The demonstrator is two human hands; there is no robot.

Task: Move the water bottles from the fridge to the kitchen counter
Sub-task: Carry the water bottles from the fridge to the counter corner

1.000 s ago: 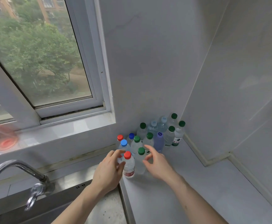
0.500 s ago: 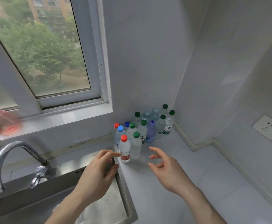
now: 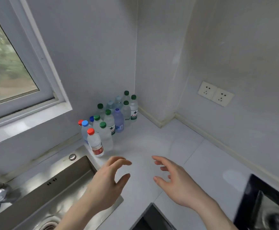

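— Where are the water bottles (image 3: 109, 120)?

— Standing upright in a tight cluster on the tabletop (image 3: 177, 146), pushed into the corner where the two walls meet, just right of the sink (image 3: 52, 188). Most have green caps; a few at the left have red or blue ones.

— Can you read any labels?

— Hardly. The red-capped bottle (image 3: 94, 143) at the front carries a red band, but the print is too blurred to make out. The green-capped bottle at the back right (image 3: 133, 108) has a white and green label with a dark mountain-like mark and some red characters I cannot read. The pale purple bottle (image 3: 118, 120) has a swirl logo on its cap and a small blue patch low on its side.

— And the hands?

— Both hover over the tabletop in front of the cluster, apart from every bottle. The left hand (image 3: 105, 181) has its fingers loosely spread and slightly bent, grasping nothing. The right hand (image 3: 177, 181) is the same, fingers released and empty, palm turned toward the left one.

— Anything else nearby?

— A double wall socket (image 3: 215, 93) on the right wall, and a window (image 3: 11, 67) on the left.
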